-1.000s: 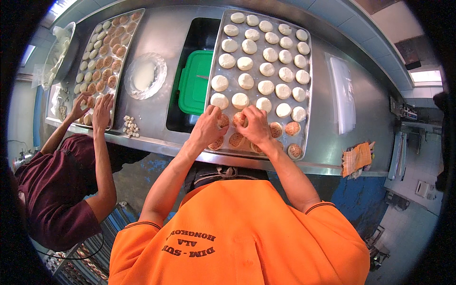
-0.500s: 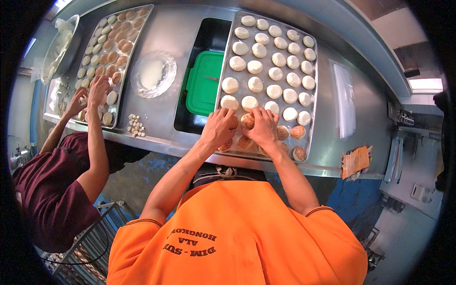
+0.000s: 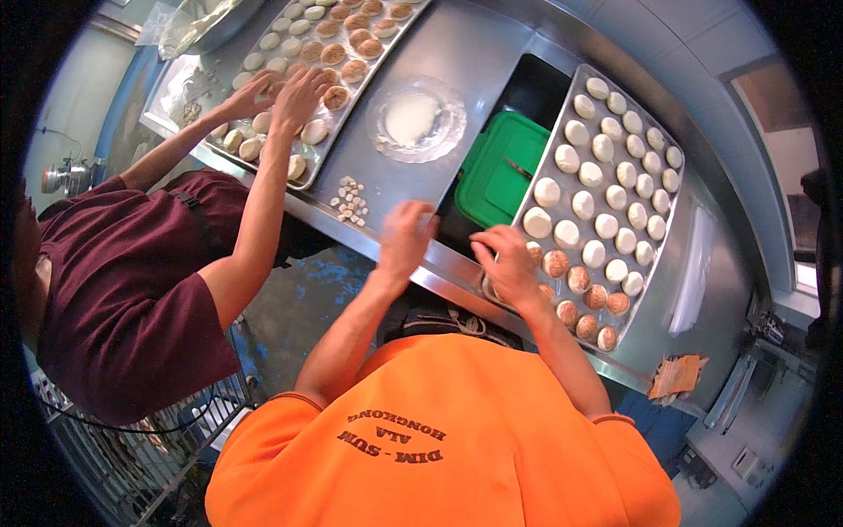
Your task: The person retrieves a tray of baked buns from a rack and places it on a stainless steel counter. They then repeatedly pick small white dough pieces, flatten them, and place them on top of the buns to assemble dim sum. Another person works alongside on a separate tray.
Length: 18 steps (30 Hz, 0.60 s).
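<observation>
My left hand [image 3: 407, 239], smeared by motion, is over the table's front edge, beside a small pile of pale cubes [image 3: 349, 202]. Whether its fingers hold anything is unclear. My right hand [image 3: 507, 263] hovers at the near left corner of a metal tray [image 3: 630, 230]. Its fingers are bent, with thumb and forefinger apart and nothing visible between them. Rows of round white dough buns [image 3: 594, 254] fill the tray's far part. Nearest me are several brown-topped buns [image 3: 595, 297], some partly covered by my right hand.
On my left a co-worker's hands [image 3: 294, 98] work over another tray [image 3: 338, 132] of white and brown-topped buns. Between the trays are a clear dish with white contents [image 3: 411, 119] and a green lid [image 3: 497, 171] in a dark recess. Plastic sheets [image 3: 694, 272] and orange paper [image 3: 678, 376] lie rightward.
Both my hands have left the brown-topped buns and moved left, the left hand reaching beyond the tray toward the pale cubes. The whole view has swung leftward.
</observation>
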Available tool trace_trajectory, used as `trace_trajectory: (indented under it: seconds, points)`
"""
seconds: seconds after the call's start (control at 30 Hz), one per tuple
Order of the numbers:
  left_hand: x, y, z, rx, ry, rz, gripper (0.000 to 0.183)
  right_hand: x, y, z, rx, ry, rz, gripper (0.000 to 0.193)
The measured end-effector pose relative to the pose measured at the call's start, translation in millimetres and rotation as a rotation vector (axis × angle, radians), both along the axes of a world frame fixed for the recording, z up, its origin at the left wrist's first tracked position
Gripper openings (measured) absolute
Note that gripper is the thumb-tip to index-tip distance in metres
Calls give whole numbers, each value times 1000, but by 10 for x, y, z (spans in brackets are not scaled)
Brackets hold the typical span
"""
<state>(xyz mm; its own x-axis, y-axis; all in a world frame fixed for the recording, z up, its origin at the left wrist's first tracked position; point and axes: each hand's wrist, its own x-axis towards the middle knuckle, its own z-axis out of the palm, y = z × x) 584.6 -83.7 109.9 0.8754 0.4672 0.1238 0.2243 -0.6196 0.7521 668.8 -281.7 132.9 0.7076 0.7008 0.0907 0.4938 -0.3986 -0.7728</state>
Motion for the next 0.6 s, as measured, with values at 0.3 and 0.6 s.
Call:
trace_trajectory:
  seconds: [0.3, 0.6]
  points:
    - [-218, 1061, -266, 99, 160, 231, 24, 62, 1766, -635, -77, -113, 187, 17]
    - [-113, 1138, -338, 130, 170, 100, 15, 202, 1989, -777, -122, -292, 268, 14]
